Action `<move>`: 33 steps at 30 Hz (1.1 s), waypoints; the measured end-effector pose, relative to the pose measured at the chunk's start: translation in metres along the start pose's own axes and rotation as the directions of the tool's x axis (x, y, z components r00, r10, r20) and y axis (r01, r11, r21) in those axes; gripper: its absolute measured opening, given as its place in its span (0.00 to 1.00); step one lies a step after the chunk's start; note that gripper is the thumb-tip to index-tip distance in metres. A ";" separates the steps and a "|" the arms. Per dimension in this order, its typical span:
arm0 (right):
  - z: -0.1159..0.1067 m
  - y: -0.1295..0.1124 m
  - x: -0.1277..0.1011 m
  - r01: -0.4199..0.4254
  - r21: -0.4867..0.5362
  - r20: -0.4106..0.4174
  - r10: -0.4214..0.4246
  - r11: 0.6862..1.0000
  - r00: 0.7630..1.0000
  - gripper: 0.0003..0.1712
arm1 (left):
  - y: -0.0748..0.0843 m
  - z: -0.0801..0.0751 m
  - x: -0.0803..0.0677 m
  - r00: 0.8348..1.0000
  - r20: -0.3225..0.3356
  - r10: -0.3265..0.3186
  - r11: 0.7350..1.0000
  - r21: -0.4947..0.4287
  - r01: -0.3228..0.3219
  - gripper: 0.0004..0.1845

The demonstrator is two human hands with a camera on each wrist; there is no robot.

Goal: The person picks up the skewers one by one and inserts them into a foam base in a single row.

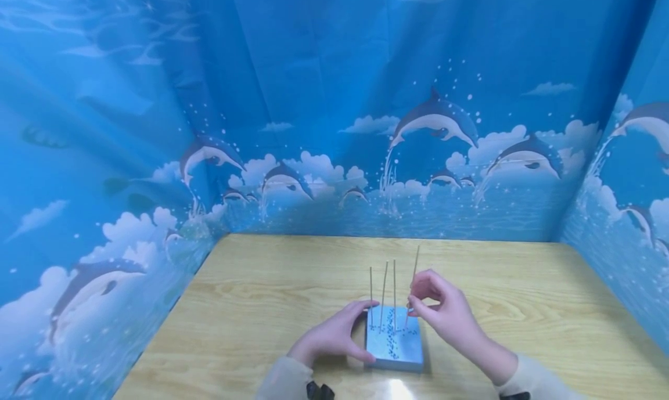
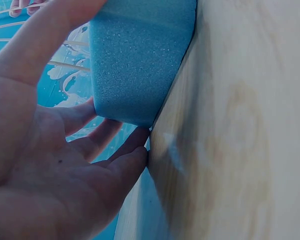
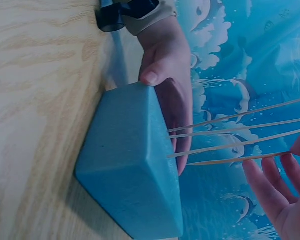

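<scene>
A blue foam block (image 1: 394, 348) lies on the wooden table (image 1: 261, 295) near its front edge. My left hand (image 1: 355, 330) grips the block's left side, thumb at the near corner and fingers along the far side. Three thin wooden sticks (image 1: 384, 289) stand upright in the block's top. My right hand (image 1: 413, 298) pinches a fourth stick (image 1: 414, 269), tilted, over the block's right part. In the right wrist view, this stick (image 3: 240, 158) ends a little short of the block (image 3: 130, 155), beside the standing sticks (image 3: 225, 146). The left wrist view shows my palm (image 2: 65, 150) against the block (image 2: 140, 55).
Blue cloth printed with dolphins and clouds (image 1: 334, 127) walls the table on the left, back and right. Bare wood stretches behind and to both sides of the block. A bright glare spot (image 1: 399, 388) lies on the table's front edge.
</scene>
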State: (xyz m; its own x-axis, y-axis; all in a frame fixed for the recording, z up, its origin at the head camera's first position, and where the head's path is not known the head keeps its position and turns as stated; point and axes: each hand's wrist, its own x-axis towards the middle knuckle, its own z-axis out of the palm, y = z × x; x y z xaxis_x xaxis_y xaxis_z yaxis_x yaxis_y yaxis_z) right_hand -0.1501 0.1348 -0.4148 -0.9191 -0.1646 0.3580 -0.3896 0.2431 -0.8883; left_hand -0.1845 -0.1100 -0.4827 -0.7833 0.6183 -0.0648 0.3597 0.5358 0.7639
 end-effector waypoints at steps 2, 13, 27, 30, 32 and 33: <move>0.002 0.002 -0.001 0.021 -0.026 -0.002 -0.021 0.999 1.000 0.13 | 0.000 0.000 0.000 1.000 0.000 -0.003 1.000 0.000 0.003 0.60; 0.009 0.010 -0.006 0.038 -0.063 0.003 -0.038 0.997 0.999 0.14 | -0.001 0.001 0.000 1.000 0.006 -0.025 1.000 -0.002 0.025 0.60; 0.012 0.015 -0.009 0.015 -0.140 0.005 -0.015 0.990 1.000 0.14 | 0.000 0.001 0.001 1.000 0.014 -0.019 1.000 -0.017 0.020 0.59; 0.012 0.016 -0.008 0.008 -0.149 0.001 -0.008 0.989 1.000 0.14 | -0.001 0.000 0.002 1.000 0.013 -0.015 1.000 -0.010 0.015 0.59; 0.013 0.017 -0.008 0.001 -0.161 -0.001 -0.001 0.987 1.000 0.15 | -0.001 0.000 0.002 1.000 0.013 -0.009 1.000 -0.007 0.009 0.59; 0.013 0.017 -0.008 -0.001 -0.170 -0.001 0.001 0.985 1.000 0.15 | -0.001 0.000 0.002 1.000 0.012 -0.008 1.000 -0.006 0.009 0.59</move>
State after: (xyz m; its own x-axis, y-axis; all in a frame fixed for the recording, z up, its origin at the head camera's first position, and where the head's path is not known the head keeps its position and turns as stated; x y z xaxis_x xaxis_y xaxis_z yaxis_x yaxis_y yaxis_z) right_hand -0.1491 0.1282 -0.4364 -0.9195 -0.1638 0.3574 -0.3931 0.4022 -0.8269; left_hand -0.1866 -0.1090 -0.4840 -0.7802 0.6205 -0.0789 0.3501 0.5377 0.7670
